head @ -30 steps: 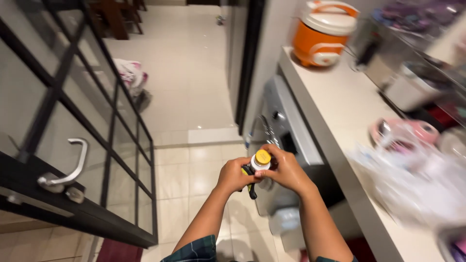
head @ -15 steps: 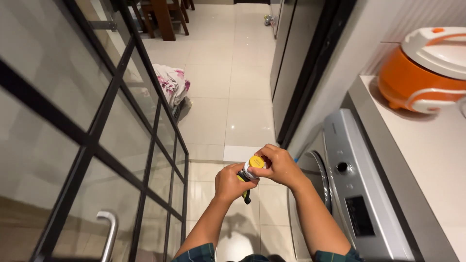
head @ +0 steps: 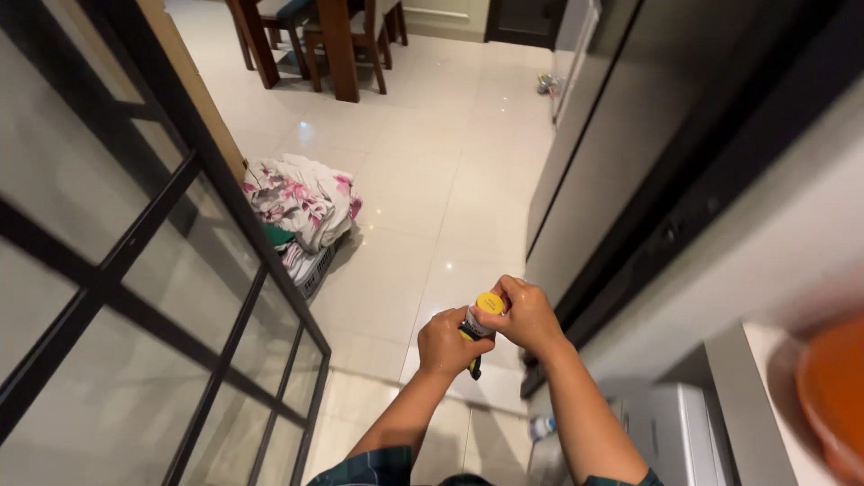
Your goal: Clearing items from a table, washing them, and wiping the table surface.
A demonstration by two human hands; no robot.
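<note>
Both my hands meet out in front of me, low centre of view, above the pale tiled floor (head: 423,180). My left hand (head: 447,342) is closed around the lower body of a small bottle (head: 478,322), fingers wrapped tight; a dark, yellow-edged bit of the bottle or its label sticks out below my fist at 6 o'clock. My right hand (head: 526,315) is curled over the bottle's upper part from the 3 o'clock side, fingertips pinching just under the yellow cap (head: 489,302). The cap faces up toward me, round and flat. The bottle sits between the two hands, tilted slightly, touching both.

Around them: a black-framed glass door (head: 162,306) fills the 9 o'clock side. Beyond it, at 11 o'clock, a laundry basket (head: 306,270) heaped with white and pink floral cloth (head: 297,198) stands on the floor. At 12 o'clock, far off, wooden chair and table legs (head: 337,45). At 3 o'clock, a tall dark cabinet front (head: 630,153). At 5 o'clock, the grey top of a washing machine (head: 675,432), with a blurred orange pot (head: 832,396) on the white worktop (head: 765,405) beside it.
</note>
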